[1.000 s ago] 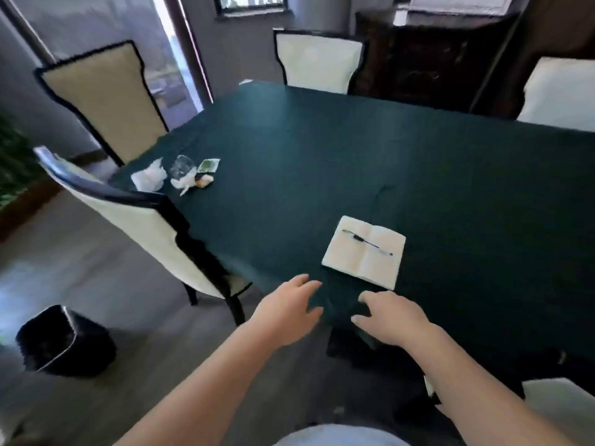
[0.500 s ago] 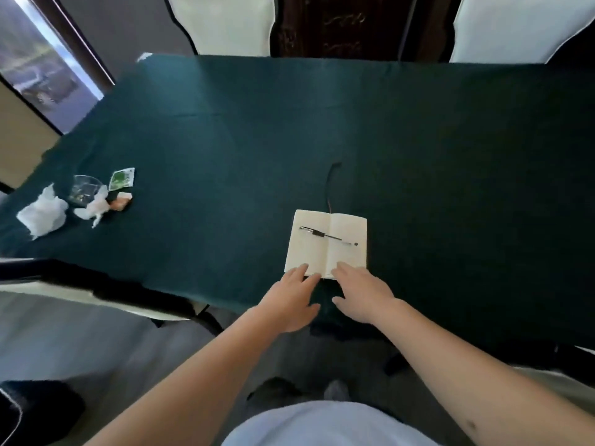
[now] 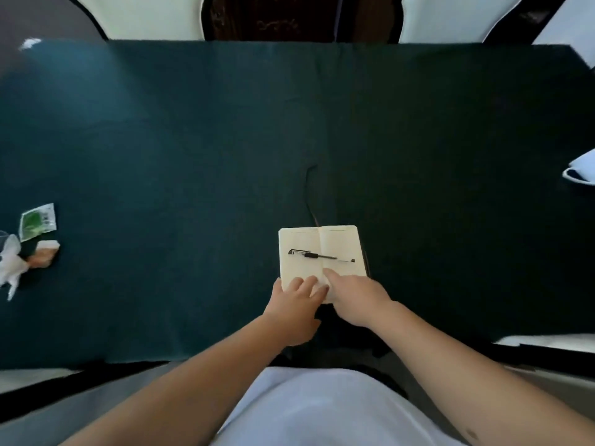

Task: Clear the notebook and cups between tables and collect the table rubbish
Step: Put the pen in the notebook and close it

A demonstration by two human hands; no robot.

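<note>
An open cream notebook (image 3: 322,249) lies near the front edge of the dark green table (image 3: 193,156), with a black pen (image 3: 320,256) across its pages and a dark ribbon trailing from its top. My left hand (image 3: 294,309) rests with spread fingers on the lower left page. My right hand (image 3: 355,299) touches the lower right page with its fingers. Neither hand grips the notebook. Rubbish sits at the far left: a green packet (image 3: 37,221), an orange-tinted crumpled wrapper (image 3: 43,255) and white tissue (image 3: 11,268).
White-backed chairs (image 3: 145,14) stand at the far side, with a dark wooden cabinet (image 3: 289,17) between them. A white object (image 3: 581,170) shows at the right edge. A chair seat edge (image 3: 547,341) sits at lower right.
Both hands have moved forward from the table's front edge onto the lower part of the notebook. My view has shifted closer and more squarely over the table.
</note>
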